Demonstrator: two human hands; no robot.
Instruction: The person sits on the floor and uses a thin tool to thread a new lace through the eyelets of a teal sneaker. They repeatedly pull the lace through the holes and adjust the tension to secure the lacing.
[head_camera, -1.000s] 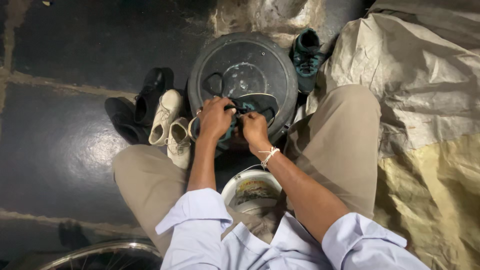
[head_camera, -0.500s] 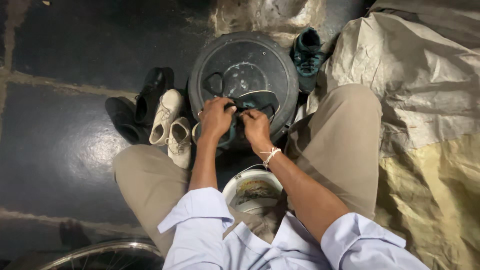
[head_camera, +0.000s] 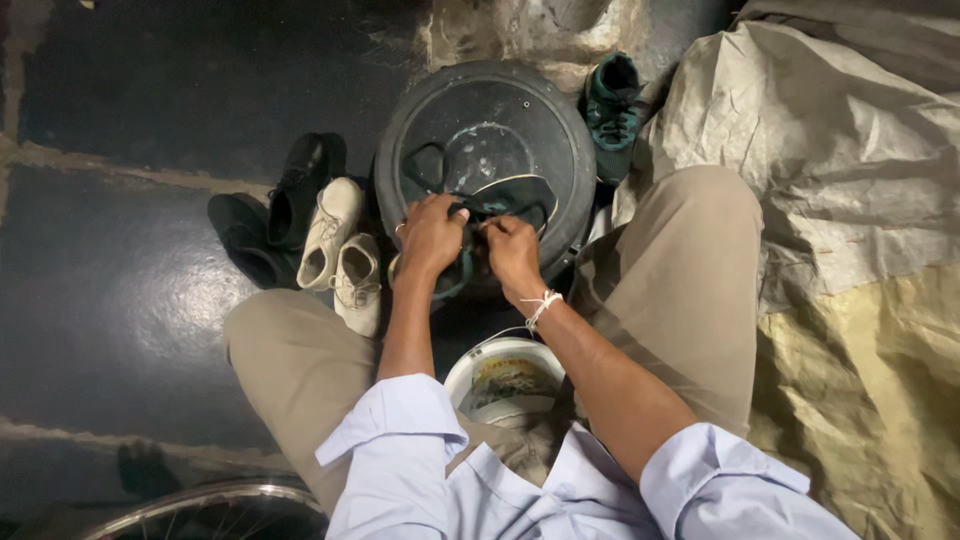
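A dark green shoe (head_camera: 505, 205) lies on the near edge of a round black basin (head_camera: 487, 120) that stands upside down between my knees. My left hand (head_camera: 430, 235) grips the shoe's left side. My right hand (head_camera: 512, 252), with a white thread tied round its wrist, pinches the shoe's lace near the opening. Both hands touch the shoe, and they hide its lower half.
Two cream shoes (head_camera: 338, 252) and two black shoes (head_camera: 270, 210) lie on the dark floor to the left. Another green shoe (head_camera: 612, 105) sits right of the basin. A white bucket (head_camera: 505, 378) stands between my legs. Crumpled tarpaulin (head_camera: 850, 200) fills the right; a wheel rim (head_camera: 210, 505) shows at the bottom left.
Both hands stay on the green shoe with only small finger movements. The shoes and the basin have not moved.
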